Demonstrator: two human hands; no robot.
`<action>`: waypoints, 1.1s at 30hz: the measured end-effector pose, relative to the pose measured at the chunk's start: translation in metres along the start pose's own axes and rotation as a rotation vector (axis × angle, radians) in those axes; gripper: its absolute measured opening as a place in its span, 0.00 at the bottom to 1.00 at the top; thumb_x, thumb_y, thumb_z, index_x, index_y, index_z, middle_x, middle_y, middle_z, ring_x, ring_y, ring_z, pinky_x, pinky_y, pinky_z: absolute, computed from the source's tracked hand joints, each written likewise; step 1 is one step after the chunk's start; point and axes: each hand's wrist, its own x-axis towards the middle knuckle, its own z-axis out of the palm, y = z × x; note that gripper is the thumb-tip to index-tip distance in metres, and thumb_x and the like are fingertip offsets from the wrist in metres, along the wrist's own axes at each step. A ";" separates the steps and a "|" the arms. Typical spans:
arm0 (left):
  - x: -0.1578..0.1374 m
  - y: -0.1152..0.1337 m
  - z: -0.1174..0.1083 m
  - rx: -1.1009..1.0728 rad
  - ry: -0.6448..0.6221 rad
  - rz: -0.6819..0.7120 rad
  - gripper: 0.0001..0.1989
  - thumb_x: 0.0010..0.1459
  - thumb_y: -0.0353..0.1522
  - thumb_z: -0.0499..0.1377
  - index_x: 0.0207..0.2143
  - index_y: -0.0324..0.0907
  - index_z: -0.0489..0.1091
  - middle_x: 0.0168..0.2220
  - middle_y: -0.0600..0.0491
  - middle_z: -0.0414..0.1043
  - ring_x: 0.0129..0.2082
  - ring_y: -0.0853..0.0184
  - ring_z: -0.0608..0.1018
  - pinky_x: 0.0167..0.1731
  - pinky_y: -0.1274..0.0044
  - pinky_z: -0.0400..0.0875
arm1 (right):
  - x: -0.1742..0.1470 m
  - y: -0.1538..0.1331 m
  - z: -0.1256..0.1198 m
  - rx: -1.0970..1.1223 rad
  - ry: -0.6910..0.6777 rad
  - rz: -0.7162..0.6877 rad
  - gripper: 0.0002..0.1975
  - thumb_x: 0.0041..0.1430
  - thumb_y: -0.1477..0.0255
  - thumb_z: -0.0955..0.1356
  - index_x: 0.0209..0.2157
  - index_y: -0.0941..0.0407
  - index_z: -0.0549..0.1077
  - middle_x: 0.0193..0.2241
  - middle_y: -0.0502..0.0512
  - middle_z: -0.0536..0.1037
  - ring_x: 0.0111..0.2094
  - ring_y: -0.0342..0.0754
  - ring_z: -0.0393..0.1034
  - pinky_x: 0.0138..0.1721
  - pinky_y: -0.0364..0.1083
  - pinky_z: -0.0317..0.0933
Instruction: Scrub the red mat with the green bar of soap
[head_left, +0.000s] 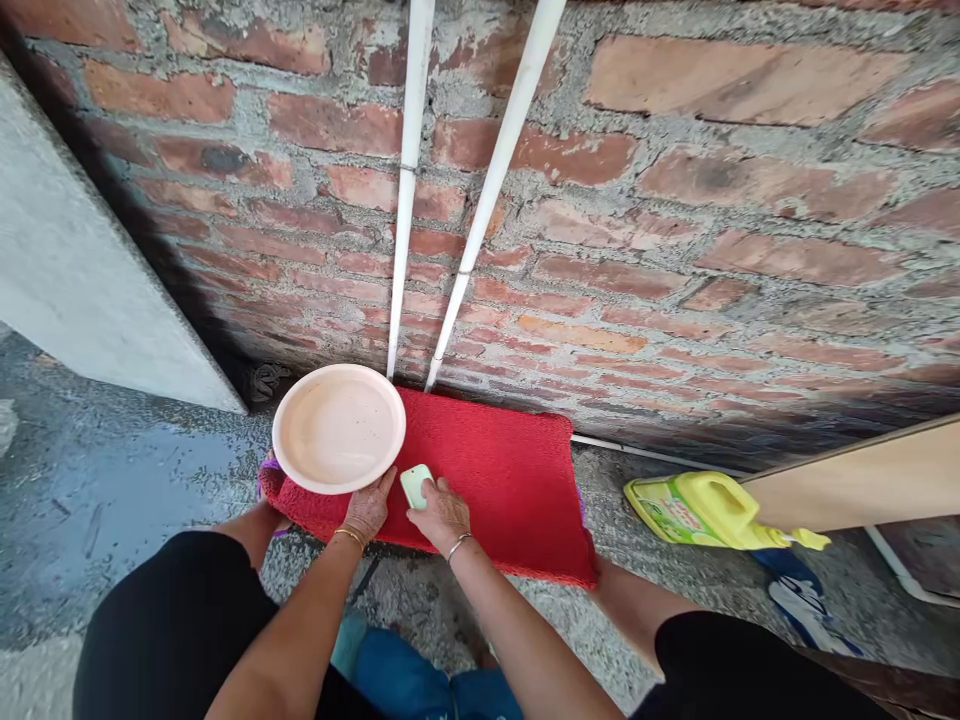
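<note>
Beside brick wall [750,215], red cloth [502,460] over wet-patched concrete floor [150,490], support hidden. Pale green block [414,486] over cloth, underside unseen; right hand [444,515] has fingers closed round its near end. Left hand [367,510], fingers partly extended at rim of pale pink basin [341,430]; grip, cannot tell. White pipes [487,195] cut off at top. Yellow jug [716,500], print unreadable.

free room rightward over red cloth [510,480], basin [337,488] blocking left, brick wall [675,230] beyond
</note>
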 end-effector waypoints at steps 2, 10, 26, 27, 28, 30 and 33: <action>0.000 0.001 -0.001 0.000 -0.011 -0.010 0.36 0.50 0.19 0.48 0.62 0.44 0.59 0.62 0.47 0.62 0.61 0.58 0.65 0.61 0.64 0.60 | -0.002 0.019 -0.003 0.003 -0.010 0.099 0.20 0.51 0.61 0.68 0.45 0.52 0.69 0.45 0.57 0.71 0.43 0.52 0.71 0.40 0.46 0.59; -0.011 -0.003 0.002 -0.057 0.023 -0.037 0.34 0.49 0.19 0.50 0.59 0.45 0.64 0.59 0.46 0.67 0.59 0.58 0.68 0.60 0.62 0.60 | -0.006 0.008 0.000 0.099 -0.033 0.181 0.19 0.52 0.55 0.67 0.42 0.50 0.69 0.43 0.54 0.72 0.40 0.50 0.72 0.37 0.46 0.60; -0.019 -0.011 -0.003 -0.111 0.028 0.007 0.25 0.50 0.21 0.50 0.48 0.45 0.73 0.49 0.44 0.73 0.53 0.56 0.72 0.54 0.61 0.68 | 0.023 -0.014 -0.009 0.255 0.024 0.222 0.18 0.51 0.52 0.67 0.36 0.51 0.69 0.39 0.53 0.75 0.39 0.49 0.72 0.34 0.44 0.59; -0.019 -0.012 -0.002 -0.119 0.048 0.018 0.25 0.50 0.21 0.50 0.48 0.45 0.73 0.50 0.45 0.73 0.54 0.56 0.71 0.55 0.61 0.68 | 0.028 -0.024 -0.009 0.269 0.028 0.212 0.19 0.51 0.52 0.67 0.36 0.51 0.69 0.40 0.53 0.75 0.39 0.49 0.72 0.35 0.44 0.60; -0.019 -0.012 -0.002 -0.128 0.068 0.029 0.25 0.50 0.21 0.50 0.47 0.45 0.73 0.50 0.45 0.72 0.54 0.57 0.71 0.55 0.60 0.67 | 0.034 -0.033 -0.009 0.278 0.025 0.203 0.19 0.51 0.52 0.67 0.37 0.52 0.69 0.40 0.54 0.75 0.40 0.49 0.72 0.35 0.44 0.60; -0.019 -0.012 -0.001 -0.144 0.104 0.041 0.25 0.50 0.21 0.50 0.48 0.45 0.73 0.51 0.46 0.72 0.55 0.57 0.70 0.56 0.60 0.67 | 0.043 -0.051 -0.009 0.280 0.009 0.197 0.20 0.51 0.53 0.67 0.40 0.52 0.70 0.42 0.56 0.74 0.42 0.51 0.72 0.37 0.46 0.61; -0.019 -0.012 -0.002 -0.156 0.125 0.044 0.25 0.50 0.20 0.49 0.49 0.44 0.72 0.51 0.45 0.72 0.54 0.58 0.71 0.55 0.61 0.68 | 0.049 -0.065 -0.009 0.249 -0.003 0.202 0.21 0.55 0.55 0.65 0.46 0.52 0.68 0.46 0.59 0.72 0.45 0.54 0.71 0.40 0.49 0.62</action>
